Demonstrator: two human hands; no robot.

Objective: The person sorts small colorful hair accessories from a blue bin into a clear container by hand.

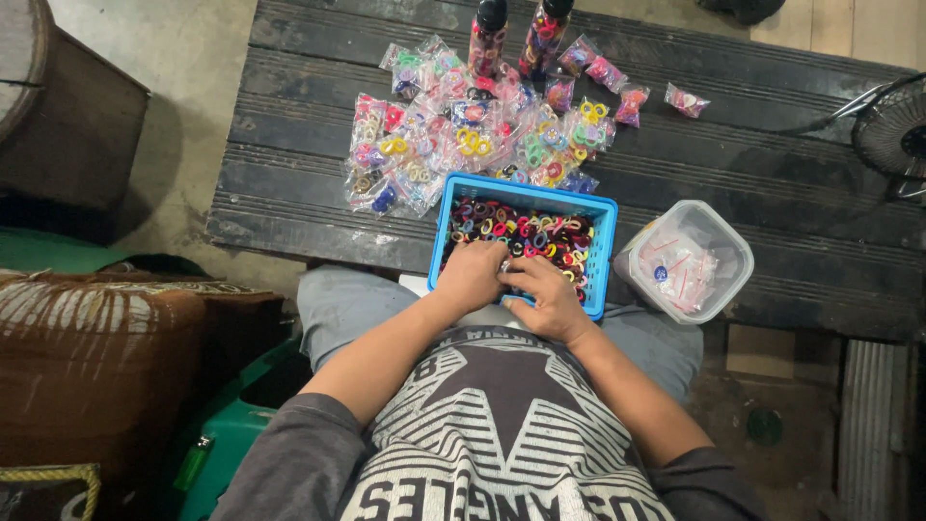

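A blue plastic basket (604, 241) rests on my lap and against the dark wooden bench; it holds several small colourful elastic rings (526, 232). My left hand (472, 275) and my right hand (545, 294) are both inside the basket's near end, fingers curled together over the rings. What sits between the fingertips is too small to make out. Beyond the basket lies a heap of small clear packets (453, 135) filled with coloured rings.
A clear plastic tub (719, 246) with empty little bags stands right of the basket. Two dark bottles (487, 29) stand at the bench's far edge, a fan (892, 125) at the right. A brown cushion (96, 367) and green container (227, 434) lie to my left.
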